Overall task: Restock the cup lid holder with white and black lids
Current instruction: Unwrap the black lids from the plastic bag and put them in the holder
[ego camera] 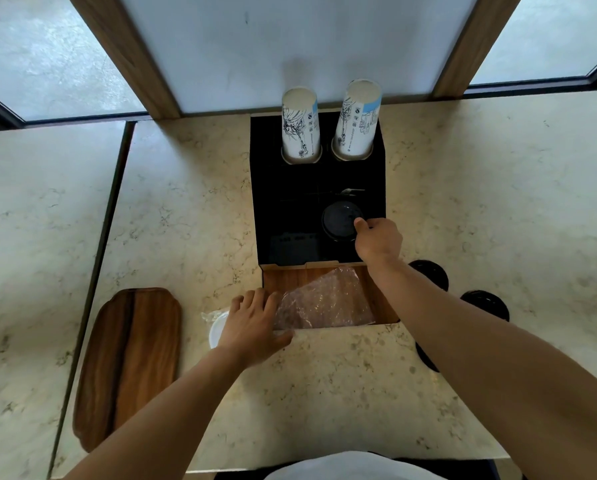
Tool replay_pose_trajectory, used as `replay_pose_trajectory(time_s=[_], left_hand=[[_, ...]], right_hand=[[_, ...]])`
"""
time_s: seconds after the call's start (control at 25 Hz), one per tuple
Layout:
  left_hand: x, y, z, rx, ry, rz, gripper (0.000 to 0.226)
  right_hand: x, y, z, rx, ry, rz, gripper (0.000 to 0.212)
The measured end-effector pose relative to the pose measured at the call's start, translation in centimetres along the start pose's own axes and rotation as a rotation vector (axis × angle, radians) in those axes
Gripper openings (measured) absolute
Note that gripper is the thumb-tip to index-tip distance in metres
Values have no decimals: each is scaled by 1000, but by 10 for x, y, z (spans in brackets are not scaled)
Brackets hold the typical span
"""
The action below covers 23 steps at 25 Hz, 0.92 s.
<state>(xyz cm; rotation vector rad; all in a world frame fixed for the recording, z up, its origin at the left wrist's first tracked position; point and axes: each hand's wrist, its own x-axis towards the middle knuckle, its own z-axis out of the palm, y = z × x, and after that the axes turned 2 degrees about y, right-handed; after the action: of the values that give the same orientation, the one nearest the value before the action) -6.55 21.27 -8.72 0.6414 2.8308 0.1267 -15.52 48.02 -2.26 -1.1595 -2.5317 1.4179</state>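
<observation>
Right hand (378, 241) pinching black lid (340, 220) in holder (290, 209) — left hand (252, 323) seemingly on plastic (324, 301)

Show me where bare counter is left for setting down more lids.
Free: counter between the holder and the seam on the left; also the near strip between both forearms. Crowded: right of the holder, with black lids, and around the left hand with white lids.

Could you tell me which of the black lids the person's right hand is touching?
The black lid in the holder; the right hand touches it, whereas the other black lids lie on the counter.
</observation>
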Motion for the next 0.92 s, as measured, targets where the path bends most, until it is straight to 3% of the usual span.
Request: replay_pose_trajectory(time_s=[0.6, 0.92], left_hand=[[0, 2, 0, 21, -10, -14, 80], [0, 3, -2, 15, -18, -19, 80]], right_hand=[[4, 0, 5, -104, -40, 46, 39], [0, -4, 4, -22, -48, 81, 41]])
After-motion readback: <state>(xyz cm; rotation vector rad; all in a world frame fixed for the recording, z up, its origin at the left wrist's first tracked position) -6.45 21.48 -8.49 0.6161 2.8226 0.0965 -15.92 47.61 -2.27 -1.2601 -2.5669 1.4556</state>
